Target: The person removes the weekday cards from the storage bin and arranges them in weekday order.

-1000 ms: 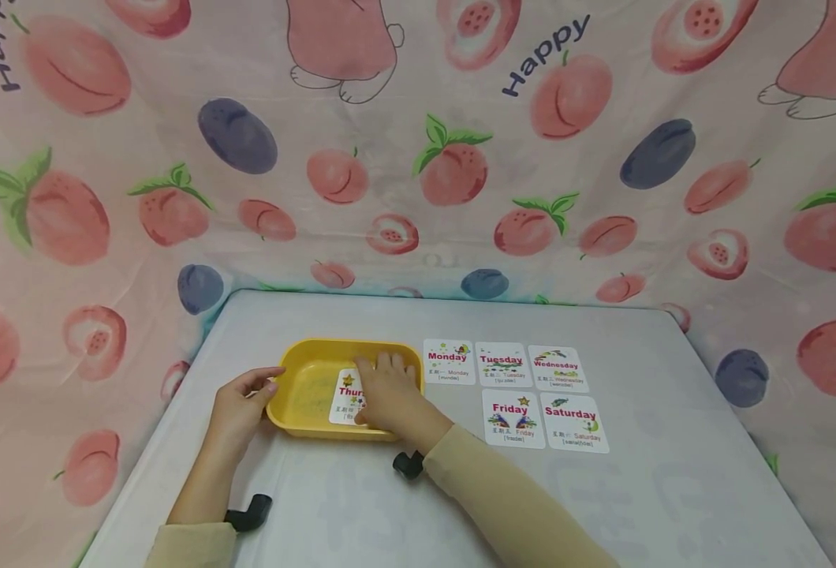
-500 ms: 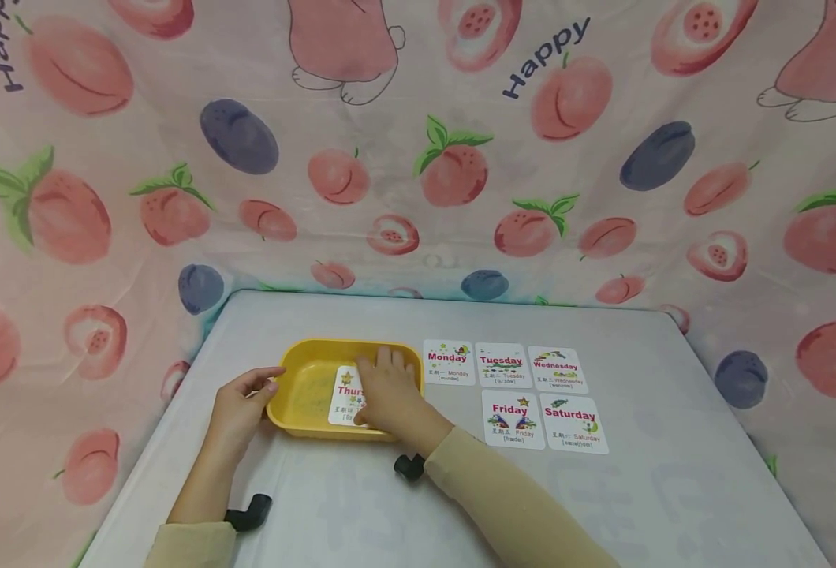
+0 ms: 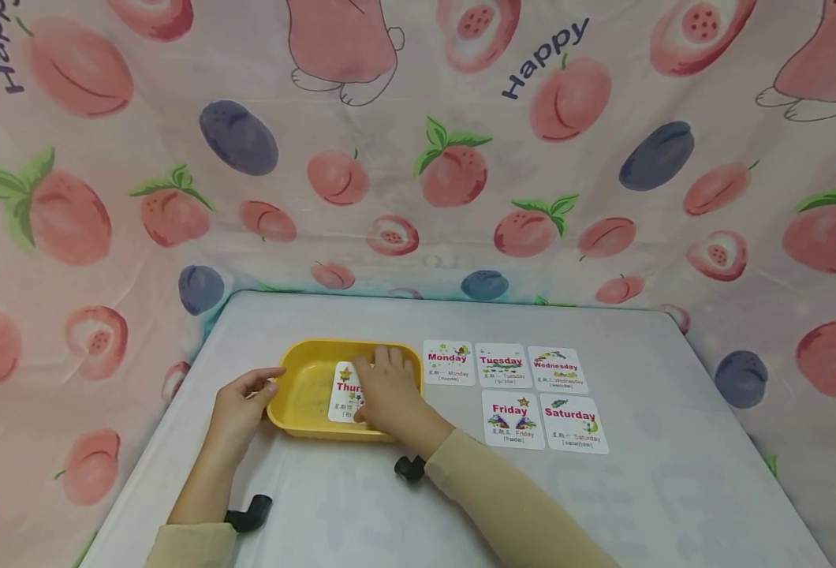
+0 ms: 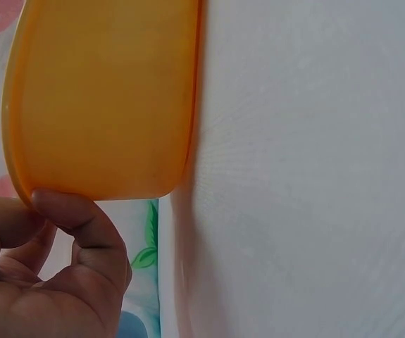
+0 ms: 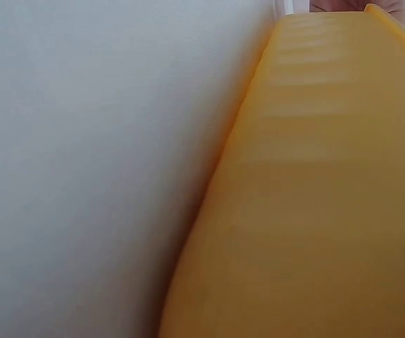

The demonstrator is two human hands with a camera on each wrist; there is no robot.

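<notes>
In the head view, a yellow tray [image 3: 300, 394] lies on the table's left half. My left hand [image 3: 239, 406] pinches its left rim between thumb and fingers, as the left wrist view also shows at the tray's corner [image 4: 110, 141]. Inside the tray is a white card [image 3: 345, 392] reading "Thur...", its right part covered by my right hand [image 3: 393, 394]. The right thumb is at the card's lower part and the fingers are bent over its far side; their tips are partly hidden. The right wrist view shows only the tray's outer wall [image 5: 308, 197] and white table.
Right of the tray, day cards lie face up in two rows: Monday [image 3: 449, 363], Tuesday [image 3: 504, 365] and Wednesday [image 3: 557, 370] behind, Friday [image 3: 513, 420] and Saturday [image 3: 576, 424] in front. A gap separates Friday from the tray. A fruit-print cloth [image 3: 418, 189] hangs behind the table.
The Thursday card has slid slightly away from me inside the tray, under my right hand. My left hand and the tray stay in place.
</notes>
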